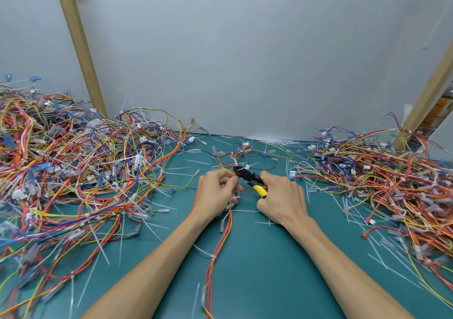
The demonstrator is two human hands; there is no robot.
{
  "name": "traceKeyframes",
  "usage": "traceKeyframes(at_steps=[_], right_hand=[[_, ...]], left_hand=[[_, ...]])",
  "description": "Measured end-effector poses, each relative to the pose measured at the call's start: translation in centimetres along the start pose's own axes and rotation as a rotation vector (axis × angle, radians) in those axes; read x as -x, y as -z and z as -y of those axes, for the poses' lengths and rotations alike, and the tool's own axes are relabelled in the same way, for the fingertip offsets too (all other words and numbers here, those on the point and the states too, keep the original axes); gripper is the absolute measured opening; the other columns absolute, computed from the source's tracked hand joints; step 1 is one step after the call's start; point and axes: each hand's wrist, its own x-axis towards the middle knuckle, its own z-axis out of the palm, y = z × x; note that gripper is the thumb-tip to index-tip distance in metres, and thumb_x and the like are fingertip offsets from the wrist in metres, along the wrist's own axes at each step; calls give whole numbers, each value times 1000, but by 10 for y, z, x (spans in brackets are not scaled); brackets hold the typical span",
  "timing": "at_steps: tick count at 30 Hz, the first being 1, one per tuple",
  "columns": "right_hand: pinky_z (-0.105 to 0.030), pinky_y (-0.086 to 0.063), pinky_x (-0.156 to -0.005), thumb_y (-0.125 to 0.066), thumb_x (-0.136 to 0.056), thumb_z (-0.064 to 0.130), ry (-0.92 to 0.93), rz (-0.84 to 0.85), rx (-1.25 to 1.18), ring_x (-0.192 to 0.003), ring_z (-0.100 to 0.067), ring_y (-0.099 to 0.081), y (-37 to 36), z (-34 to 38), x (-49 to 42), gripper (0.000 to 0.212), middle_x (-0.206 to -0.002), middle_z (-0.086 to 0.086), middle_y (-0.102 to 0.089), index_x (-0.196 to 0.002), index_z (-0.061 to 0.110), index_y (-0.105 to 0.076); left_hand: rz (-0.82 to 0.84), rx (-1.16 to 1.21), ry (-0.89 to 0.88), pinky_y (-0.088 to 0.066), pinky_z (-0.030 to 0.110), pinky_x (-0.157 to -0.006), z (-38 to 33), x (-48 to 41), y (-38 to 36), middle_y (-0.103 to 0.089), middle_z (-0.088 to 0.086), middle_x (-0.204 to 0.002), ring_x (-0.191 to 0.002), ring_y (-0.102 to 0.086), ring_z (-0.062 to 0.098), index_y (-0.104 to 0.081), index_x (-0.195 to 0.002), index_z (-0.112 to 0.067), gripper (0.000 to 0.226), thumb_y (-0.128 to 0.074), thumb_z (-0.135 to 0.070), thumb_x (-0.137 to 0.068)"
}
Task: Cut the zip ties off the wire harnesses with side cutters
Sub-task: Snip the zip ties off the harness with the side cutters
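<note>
Harness (229, 223) runs away from us down the middle of the bench (264, 257), its long axis near to far. Our left hand (215, 191) pinches its wires just left of the cutters (250, 179). Our right hand (282, 196) closes its grip on the yellow handles; the black nose points left and away, meeting the bundle crosswise at the left fingertips. We cannot tell which tie it bites.

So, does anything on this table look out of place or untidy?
Yes. Loose white zip ties lie scattered over the green table, and some have piled up against the back wall. The two wire heaps, left and right, are badly tangled.
</note>
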Motion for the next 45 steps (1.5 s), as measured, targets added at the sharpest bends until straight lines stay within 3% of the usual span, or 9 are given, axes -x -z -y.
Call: traceKeyframes(at_steps=[4, 10, 18, 23, 27, 31, 36, 41, 45], right_hand=[[-30, -19, -50, -56, -64, 18, 8, -27, 2, -70, -25, -43, -2, 0, 1, 30, -70, 8, -39, -86, 25, -36], [-31, -26, -69, -58, -68, 19, -61, -31, -19, -81, -22, -36, -1, -7, -1, 45, -85, 4, -39, -112, 18, -47], [-31, -27, -71, -60, -72, 18, 4, 0, -21, -83, -19, -34, -1, -3, -1, 46, -87, 6, -38, -116, 19, -48], [-31, -28, -71, -59, -69, 17, 26, 10, 24, -84, -21, -40, -1, -1, -1, 44, -85, 6, -38, -112, 21, -48], [-32, -30, -75, -59, -71, 22, -33, 9, 29, -84, -20, -34, -2, -3, -1, 51, -88, 4, -37, -120, 19, -47], [-31, -26, -74, -58, -71, 23, -1, -7, 90, -83, -20, -32, -3, 0, -1, 50, -88, 5, -37, -120, 22, -48], [-33, -29, -77, -60, -73, 24, -3, -23, 84, -83, -20, -31, -4, -1, 0, 48, -94, 1, -50, -119, 21, -50], [-31, -25, -73, -61, -71, 22, 3, -5, 75, -83, -19, -32, -3, -1, 0, 52, -91, 3, -45, -122, 22, -49], [-31, -27, -69, -61, -70, 19, 15, -6, 66, -80, -20, -35, 0, 0, 0, 42, -86, 4, -47, -111, 22, -52]], left_hand=[[-26, 88, 40, -46, 15, -46, -2, 0, 1, -74, 0, -71, -41, -58, 8, -64, -81, -2, 21, -56, -11, -97], [-113, 231, 116, -47, 20, -44, -4, -1, 3, -71, 1, -68, -41, -52, 11, -65, -91, 0, 16, -55, -11, -98], [11, -40, -3, -48, 18, -50, 2, 0, 0, -74, -6, -70, -43, -60, 8, -64, -77, -10, 21, -56, -14, -96], [-25, -32, 4, -49, 19, -54, 5, -2, 1, -74, -5, -71, -44, -60, 7, -61, -69, -16, 27, -56, -15, -96], [-58, 3, 11, -47, 15, -51, 4, -3, 0, -75, 0, -76, -45, -59, 0, -66, -80, -7, 20, -58, -16, -97], [-74, 10, 3, -47, 13, -50, 4, -2, 2, -75, -1, -74, -43, -59, 2, -64, -77, -8, 23, -57, -15, -97], [-87, -87, -23, -50, 15, -59, 5, -3, 2, -75, -4, -75, -47, -60, 0, -67, -80, -7, 22, -58, -18, -96], [-97, -86, 4, -51, 17, -57, 5, -3, 1, -75, -4, -73, -45, -61, 3, -68, -80, -6, 22, -59, -18, -96], [-40, -49, -3, -51, 20, -54, 4, -2, 2, -75, -3, -72, -46, -61, 5, -67, -77, -7, 22, -58, -15, -96]])
